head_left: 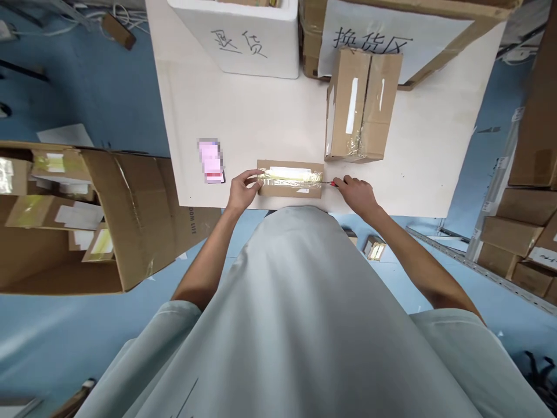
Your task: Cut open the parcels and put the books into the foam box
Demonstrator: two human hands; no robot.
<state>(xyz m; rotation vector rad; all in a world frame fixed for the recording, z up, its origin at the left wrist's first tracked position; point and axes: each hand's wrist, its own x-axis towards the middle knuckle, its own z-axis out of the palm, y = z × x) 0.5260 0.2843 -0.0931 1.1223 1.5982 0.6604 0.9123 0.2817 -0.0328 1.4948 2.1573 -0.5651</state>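
A small flat cardboard box lies at the front edge of the table, with clear yellowish tape and a white label along its top. My left hand grips the box's left end between thumb and fingers. In my right hand is a small red-handled tool with a thin metal end, the fingers closed round its handle. Its thin end points left and meets the box's right end at the tape. Most of the handle is hidden in my palm, so its exact kind is unclear.
A taller taped carton stands behind my right hand. Farther back are a white foam box and a large labelled carton. A phone-like pixelated item lies left on the table. An open carton of parcels stands left.
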